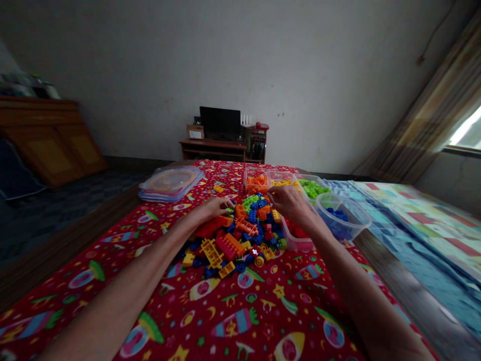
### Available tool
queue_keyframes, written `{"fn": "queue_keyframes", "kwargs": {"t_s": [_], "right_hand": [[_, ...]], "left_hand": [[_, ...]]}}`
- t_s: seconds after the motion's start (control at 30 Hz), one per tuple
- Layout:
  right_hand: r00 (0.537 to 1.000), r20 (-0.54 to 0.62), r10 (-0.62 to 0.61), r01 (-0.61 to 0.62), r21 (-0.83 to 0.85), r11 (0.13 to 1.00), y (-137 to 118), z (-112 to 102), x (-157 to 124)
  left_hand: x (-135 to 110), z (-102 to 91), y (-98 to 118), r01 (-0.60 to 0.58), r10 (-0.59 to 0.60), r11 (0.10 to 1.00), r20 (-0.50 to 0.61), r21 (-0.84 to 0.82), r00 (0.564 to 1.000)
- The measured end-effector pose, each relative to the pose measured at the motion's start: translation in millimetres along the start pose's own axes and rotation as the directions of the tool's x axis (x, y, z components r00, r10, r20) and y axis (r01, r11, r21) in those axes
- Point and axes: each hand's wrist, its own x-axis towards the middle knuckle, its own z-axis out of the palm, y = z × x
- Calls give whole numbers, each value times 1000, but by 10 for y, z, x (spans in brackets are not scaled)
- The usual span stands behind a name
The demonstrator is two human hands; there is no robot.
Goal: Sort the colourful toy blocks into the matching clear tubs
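A heap of plastic building blocks (pixel 240 235) in orange, yellow, blue, green and red lies on a red patterned cloth (pixel 210 311). My left hand (pixel 215 206) rests on the heap's far left edge, fingers curled on blocks I cannot single out. My right hand (pixel 287 200) is over the heap's far right side, fingers bent in a pinch; what they hold is hidden. Both forearms stretch forward from the near edge.
Clear tubs stand beyond and right of the heap: one with orange blocks (pixel 256 181), one with yellow (pixel 282 181), one with green (pixel 313 188), one with blue (pixel 342 215), one with red (pixel 296 235). Stacked lids (pixel 171 183) lie at the far left. A desk with a monitor (pixel 220 124) stands by the wall.
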Motion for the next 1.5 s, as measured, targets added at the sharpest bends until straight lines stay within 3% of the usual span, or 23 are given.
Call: {"fn": "queue_keyframes", "kwargs": {"t_s": [0.37, 0.53, 0.63, 0.7, 0.87, 1.03, 1.17, 1.3, 1.5], "right_hand": [[997, 74, -7, 9, -34, 999, -65, 38, -45], [996, 86, 2, 2, -38, 999, -63, 61, -52], [996, 87, -15, 19, -44, 999, -73, 69, -63], [996, 85, -36, 39, -34, 999, -78, 87, -72], [987, 36, -155, 150, 117, 982, -111, 180, -83], [954, 10, -301, 293, 202, 935, -223, 251, -82], [943, 73, -326, 297, 260, 919, -255, 258, -83], [963, 70, -259, 239, 221, 946, -186, 268, -70], [976, 127, -175, 168, 65, 984, -39, 190, -48]], "left_hand": [[-15, 1, 0, -97, 97, 993, 18, 62, 995], [-57, -66, 65, -1, 15, 994, -125, 110, 992], [-100, -150, 143, 38, -50, 997, -202, -62, 978], [-150, -205, 247, 50, -93, 975, -190, -216, 977], [-303, -196, 691, 132, -161, 836, -9, -533, 987], [-383, -24, 1036, 153, -107, 773, 112, -616, 988], [-410, 71, 1086, 181, -126, 774, 132, -606, 983], [-407, 83, 1034, 169, -95, 810, 159, -561, 983], [-322, -35, 872, 33, -7, 965, 101, -261, 995]]}}
